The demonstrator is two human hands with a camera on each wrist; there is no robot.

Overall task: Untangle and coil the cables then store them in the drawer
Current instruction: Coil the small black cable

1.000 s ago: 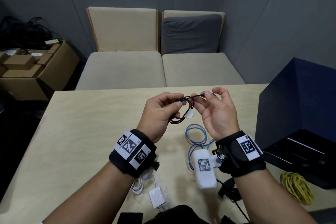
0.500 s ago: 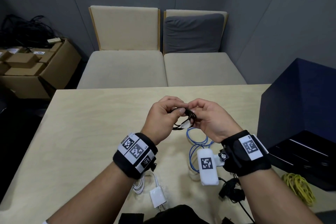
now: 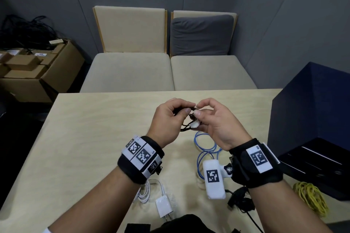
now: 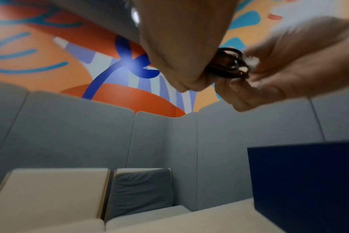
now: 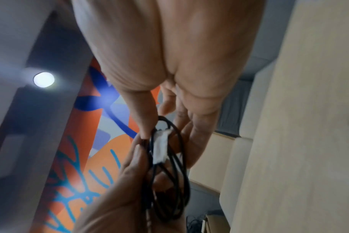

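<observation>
Both hands' fingers pinching coiled black cable (image 3: 186, 126), left hand (image 3: 166, 119), right hand (image 3: 217, 121), open dark drawer (image 3: 312, 164)

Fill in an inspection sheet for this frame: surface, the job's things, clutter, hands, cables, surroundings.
Surface: light wooden table, cables scattered along its near edge.
Job's things: black cable coiled into loops with a white tag, held above the table; dark blue drawer unit at the right, its drawer open.
Clutter: white charger near the front edge.
Hands: left hand grips the black coil; right hand pinches it at the tag.
Cables: blue cable, white cable, yellow cable, all loose on the table.
Surroundings: two beige seats, grey cushion, cardboard boxes at left.
</observation>
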